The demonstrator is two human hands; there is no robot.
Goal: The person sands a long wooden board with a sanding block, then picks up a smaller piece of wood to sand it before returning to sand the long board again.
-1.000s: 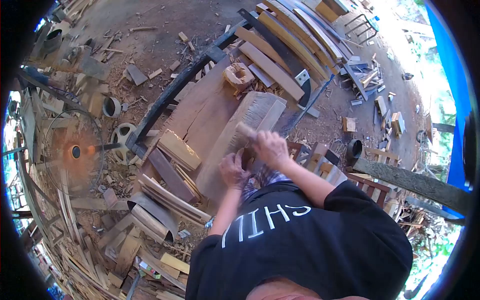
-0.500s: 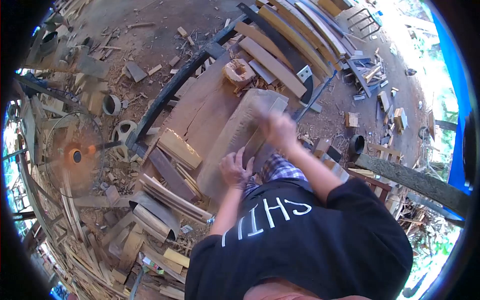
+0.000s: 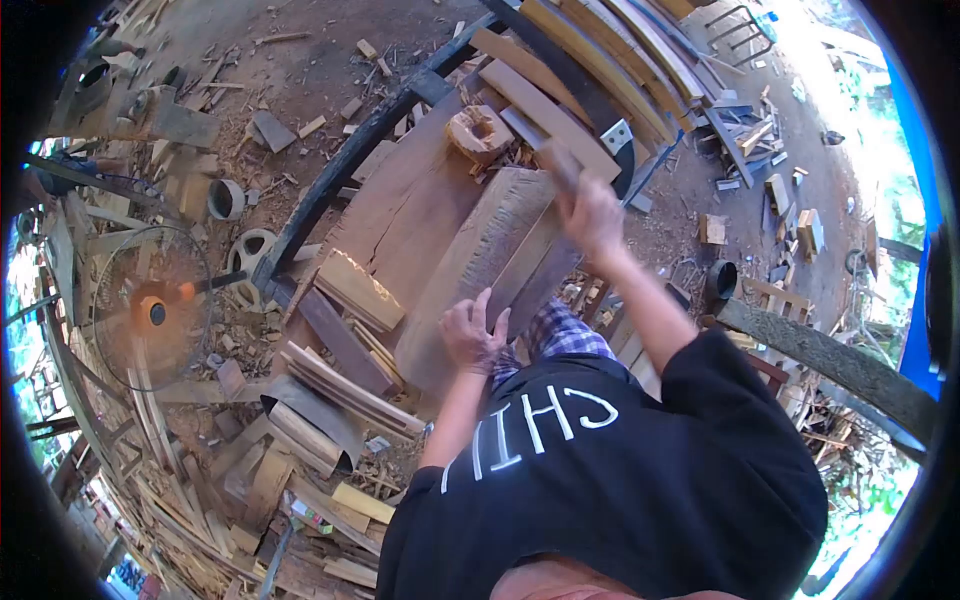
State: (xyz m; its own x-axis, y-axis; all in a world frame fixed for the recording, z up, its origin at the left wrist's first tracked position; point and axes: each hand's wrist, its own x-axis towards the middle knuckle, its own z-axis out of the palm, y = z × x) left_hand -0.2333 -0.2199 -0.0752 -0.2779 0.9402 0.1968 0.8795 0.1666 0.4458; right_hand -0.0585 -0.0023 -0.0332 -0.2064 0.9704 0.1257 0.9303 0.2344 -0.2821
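Firmly, the right hand point(image 3: 593, 215) grips a wooden mallet point(image 3: 560, 163) above the far end of the plank point(image 3: 480, 250). The left hand point(image 3: 470, 335) rests on its near end; whether those fingers grip anything cannot be told.

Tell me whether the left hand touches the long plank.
Touching. The head view shows the left hand resting on the plank, fingers spread on its surface. The right hand, raised, grips a wooden mallet.
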